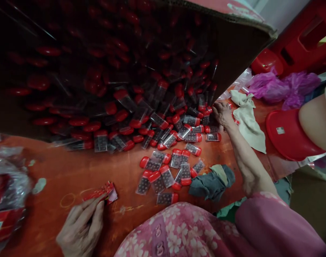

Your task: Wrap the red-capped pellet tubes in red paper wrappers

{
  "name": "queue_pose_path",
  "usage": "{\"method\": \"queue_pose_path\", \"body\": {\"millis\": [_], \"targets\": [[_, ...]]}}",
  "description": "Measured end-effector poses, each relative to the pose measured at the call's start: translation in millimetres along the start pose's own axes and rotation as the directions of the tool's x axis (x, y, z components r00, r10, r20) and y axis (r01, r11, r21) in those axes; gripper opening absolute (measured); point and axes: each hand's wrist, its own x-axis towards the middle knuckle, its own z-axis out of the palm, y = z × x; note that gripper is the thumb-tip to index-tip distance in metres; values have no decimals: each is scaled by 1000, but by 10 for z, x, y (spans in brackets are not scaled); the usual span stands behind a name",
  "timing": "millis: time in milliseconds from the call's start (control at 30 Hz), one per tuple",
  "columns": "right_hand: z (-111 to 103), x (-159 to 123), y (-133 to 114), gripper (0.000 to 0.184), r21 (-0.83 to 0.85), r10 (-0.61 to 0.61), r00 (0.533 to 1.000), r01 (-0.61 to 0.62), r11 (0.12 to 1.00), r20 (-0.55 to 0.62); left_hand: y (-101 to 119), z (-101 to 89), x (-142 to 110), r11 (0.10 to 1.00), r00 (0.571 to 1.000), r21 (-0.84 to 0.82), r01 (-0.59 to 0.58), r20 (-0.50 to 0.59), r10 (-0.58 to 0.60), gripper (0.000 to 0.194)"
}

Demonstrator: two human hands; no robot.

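One cardboard box point(240, 46), one beige rag point(247, 121), one grey rag point(212, 182), one red foil packet point(100, 191), dozens of red-capped tubes point(186, 174).

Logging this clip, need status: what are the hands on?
Left hand pinching red packet. Right hand at red-capped clear packs. Tilted cardboard box overhanging them.
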Motion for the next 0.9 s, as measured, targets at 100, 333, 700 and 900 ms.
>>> {"method": "queue_pose_path", "body": {"millis": [100, 333, 700, 900], "targets": [[-53, -262, -61, 41, -32, -16, 1000, 16, 999, 18, -9, -13, -23, 1000, 1000, 1, 25, 16, -25, 11], [-51, -1058, -538, 47, -10, -113, 991, 114, 993, 70, -52, 11, -42, 1000, 1000, 19, 1, 15, -1, 11], [-348, -264, 518, 60, 104, 107, 989, -97, 990, -100, -39, 4, -79, 978, 978, 34, 207, 30, -208, 13], [89, -408, 231, 64, 54, 189, 981, -187, 981, -42, -15, -2, -96, 963, 962, 39, 266, 59, -268, 18]]}}
